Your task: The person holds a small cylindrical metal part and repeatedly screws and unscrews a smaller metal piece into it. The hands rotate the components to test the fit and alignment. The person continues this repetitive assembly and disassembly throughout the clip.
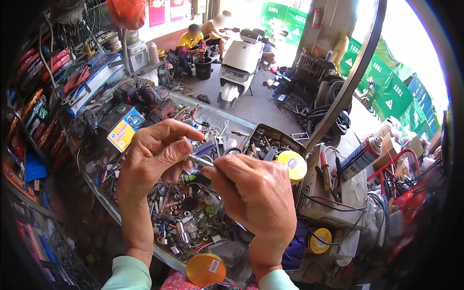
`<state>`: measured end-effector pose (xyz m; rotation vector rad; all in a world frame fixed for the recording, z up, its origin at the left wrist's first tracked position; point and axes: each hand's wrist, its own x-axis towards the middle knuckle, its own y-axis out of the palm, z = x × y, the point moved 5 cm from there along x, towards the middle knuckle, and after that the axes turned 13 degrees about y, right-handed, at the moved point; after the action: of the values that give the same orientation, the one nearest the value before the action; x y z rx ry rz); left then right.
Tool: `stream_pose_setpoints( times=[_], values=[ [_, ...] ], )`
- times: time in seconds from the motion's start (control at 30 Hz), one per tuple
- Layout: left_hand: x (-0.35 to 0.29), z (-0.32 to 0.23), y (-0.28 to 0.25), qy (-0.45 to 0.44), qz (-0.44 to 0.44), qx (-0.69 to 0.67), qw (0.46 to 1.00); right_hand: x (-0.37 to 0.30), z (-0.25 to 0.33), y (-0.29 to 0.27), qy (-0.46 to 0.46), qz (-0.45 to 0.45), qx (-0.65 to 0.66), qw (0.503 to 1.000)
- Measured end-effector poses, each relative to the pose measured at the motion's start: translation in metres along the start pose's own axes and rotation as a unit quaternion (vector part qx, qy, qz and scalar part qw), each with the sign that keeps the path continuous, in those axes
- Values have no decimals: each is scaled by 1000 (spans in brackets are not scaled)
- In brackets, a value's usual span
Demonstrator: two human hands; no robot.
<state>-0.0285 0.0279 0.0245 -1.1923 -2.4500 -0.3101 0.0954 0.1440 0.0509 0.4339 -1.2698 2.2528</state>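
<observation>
My left hand (pixel 155 153) and my right hand (pixel 258 191) are raised in front of me over a cluttered workbench. Between them runs a slim silver metal rod (pixel 197 160), its left end at the left hand's thumb and curled fingers. The right hand is closed around the other end, which its fingers hide. A dark ring shape (pixel 233 151) shows just above the right knuckles; I cannot tell whether it belongs to the rod. Beneath both hands lie loose nuts, sockets, springs and bolts (pixel 181 232).
An open metal box (pixel 270 133) of tools stands beyond the right hand, with a yellow round lid (pixel 292 166) at its edge. A spray can (pixel 361 158) stands on the right. An orange round tin (pixel 206 269) is near me. Farther off are a white scooter (pixel 238 72) and people.
</observation>
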Motion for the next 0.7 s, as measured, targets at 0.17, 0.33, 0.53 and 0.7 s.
stream_pose_setpoints(
  times=[0.17, 0.33, 0.53, 0.7],
  values=[
    [4, -2, 4, 42, -15, 36, 998, 0, -1, -1, 6, -4, 2, 1000],
    [1, -7, 4, 90, -4, -7, 996, 2, -4, -1, 15, -17, 14, 1000],
    [3, -2, 3, 30, -21, -4, 999, 4, -1, 1, 7, -27, 66, 997],
    [1, 0, 1, -9, 0, -14, 1000, 6, -2, 0, 12, -38, 98, 994]
  ],
)
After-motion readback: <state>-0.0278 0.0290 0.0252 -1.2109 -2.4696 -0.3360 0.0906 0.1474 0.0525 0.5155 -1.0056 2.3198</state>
